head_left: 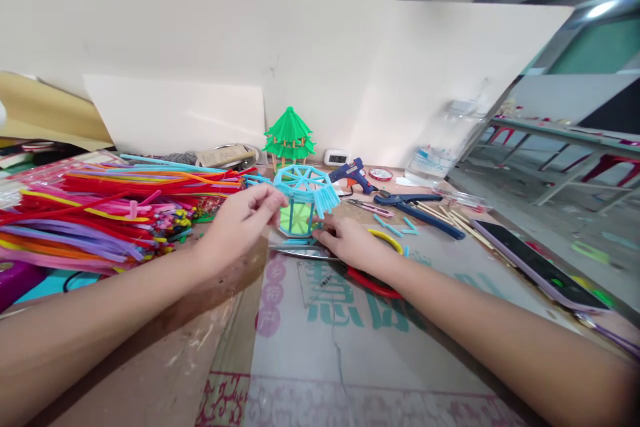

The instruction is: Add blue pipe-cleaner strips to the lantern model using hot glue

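A small light-blue pavilion model (305, 197) made of pipe cleaners stands on the table, with a green panel in its lower part. My left hand (245, 220) pinches the left edge of its blue roof, fingers closed. My right hand (347, 240) rests on the table at the model's base on the right, fingers touching its lower edge; whether it grips is unclear. Short blue pipe-cleaner pieces (395, 227) lie just right of my right hand.
A big heap of coloured pipe cleaners (100, 213) fills the left. A green pavilion model (289, 137) stands behind. A blue glue gun (353, 175), blue pliers (420, 208), wooden sticks (455, 217), scissors (375, 280) with red and yellow handles and a phone (540, 267) lie to the right.
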`<state>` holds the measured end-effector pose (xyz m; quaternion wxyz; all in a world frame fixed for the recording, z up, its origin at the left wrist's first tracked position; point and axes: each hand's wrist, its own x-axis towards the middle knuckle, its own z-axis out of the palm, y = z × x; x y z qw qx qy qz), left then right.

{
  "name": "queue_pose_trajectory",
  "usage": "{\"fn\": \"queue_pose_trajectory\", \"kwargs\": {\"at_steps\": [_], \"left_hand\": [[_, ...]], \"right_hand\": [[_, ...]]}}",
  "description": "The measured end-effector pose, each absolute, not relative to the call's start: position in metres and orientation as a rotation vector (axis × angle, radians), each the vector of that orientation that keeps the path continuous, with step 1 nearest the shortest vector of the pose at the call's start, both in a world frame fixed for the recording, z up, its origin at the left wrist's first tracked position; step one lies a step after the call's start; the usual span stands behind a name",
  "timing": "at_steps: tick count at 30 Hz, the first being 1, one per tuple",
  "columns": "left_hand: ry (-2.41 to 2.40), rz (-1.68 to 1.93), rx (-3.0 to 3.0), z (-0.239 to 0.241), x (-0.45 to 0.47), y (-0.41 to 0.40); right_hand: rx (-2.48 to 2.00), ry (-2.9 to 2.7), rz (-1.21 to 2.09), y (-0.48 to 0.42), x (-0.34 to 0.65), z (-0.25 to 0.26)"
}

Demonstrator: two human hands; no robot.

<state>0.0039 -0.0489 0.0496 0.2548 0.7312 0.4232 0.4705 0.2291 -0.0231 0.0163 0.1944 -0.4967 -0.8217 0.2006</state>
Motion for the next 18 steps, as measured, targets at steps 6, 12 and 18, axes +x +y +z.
{"fn": "queue_pose_trajectory", "kwargs": {"at_steps": [6, 12, 18], "left_hand": [[1.290, 1.586, 2.120, 0.081, -0.011, -0.050], [1.255, 1.415, 2.523, 0.098, -0.001, -0.039], [1.297, 1.139, 2.847, 0.117, 0.030, -0.022]], "right_hand": [[-1.385, -2.154, 0.631, -0.025, 0.235, 0.020], [-1.239, -2.098, 0.643, -0.038, 0.248, 0.027], [-1.076, -1.772, 0.877, -0.056, 0.247, 0.033]]}}
